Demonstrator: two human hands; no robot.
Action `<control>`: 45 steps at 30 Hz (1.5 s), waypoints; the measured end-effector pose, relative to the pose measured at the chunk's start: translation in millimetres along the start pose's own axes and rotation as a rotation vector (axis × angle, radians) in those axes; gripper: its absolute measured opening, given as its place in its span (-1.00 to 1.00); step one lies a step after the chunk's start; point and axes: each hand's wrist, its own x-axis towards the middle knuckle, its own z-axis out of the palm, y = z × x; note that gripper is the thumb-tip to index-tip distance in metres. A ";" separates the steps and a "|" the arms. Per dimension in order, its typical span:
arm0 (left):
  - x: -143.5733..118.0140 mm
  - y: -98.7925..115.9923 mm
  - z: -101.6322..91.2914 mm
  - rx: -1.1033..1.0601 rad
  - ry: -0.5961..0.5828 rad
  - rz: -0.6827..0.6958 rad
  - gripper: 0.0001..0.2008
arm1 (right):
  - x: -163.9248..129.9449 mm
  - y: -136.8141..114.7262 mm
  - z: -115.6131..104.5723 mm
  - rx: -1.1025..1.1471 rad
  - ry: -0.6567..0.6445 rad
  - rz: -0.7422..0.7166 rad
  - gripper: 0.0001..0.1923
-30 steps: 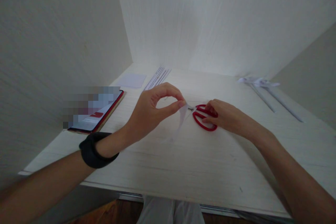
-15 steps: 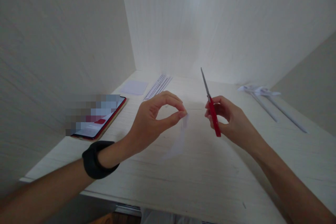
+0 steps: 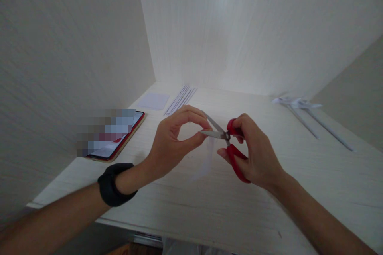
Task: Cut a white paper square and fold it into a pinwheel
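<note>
My left hand (image 3: 175, 139) pinches the top of a thin white paper strip (image 3: 206, 163) between thumb and forefinger; the strip hangs down above the pale wooden table (image 3: 227, 203). My right hand (image 3: 254, 155) grips red-handled scissors (image 3: 227, 139). Their metal blades are spread apart and point left, right at my left fingertips and the strip's top end. A black band wraps my left wrist.
A phone with a red case (image 3: 115, 139) lies at the left. A small white paper square (image 3: 154, 101) and a bundle of thin paper strips (image 3: 180, 99) lie at the back. Two rolled paper sticks with paper tops (image 3: 305, 113) lie at the right. Walls close in on the left and back.
My right hand picked the scissors up off the table, raised them upright, then swung them level with the blades spread at the strip. My left hand has kept hold of the strip.
</note>
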 end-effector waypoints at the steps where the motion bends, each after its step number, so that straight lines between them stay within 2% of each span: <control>1: -0.1 0.1 -0.2 0.007 0.001 -0.001 -0.84 | -0.4 -0.5 1.2 -0.017 -0.008 -0.004 -0.68; 24: -0.1 2.0 0.6 -0.020 0.056 -0.051 -0.84 | -0.5 -6.6 2.2 -0.185 0.014 -0.025 -0.71; 36: -0.6 1.5 2.1 -0.079 0.068 -0.071 -0.90 | 0.4 -8.0 4.8 -0.262 0.094 -0.055 -0.68; 45: 0.5 4.1 2.3 -0.093 0.083 -0.079 -0.94 | 0.0 -7.7 2.5 -0.158 0.083 -0.037 -0.66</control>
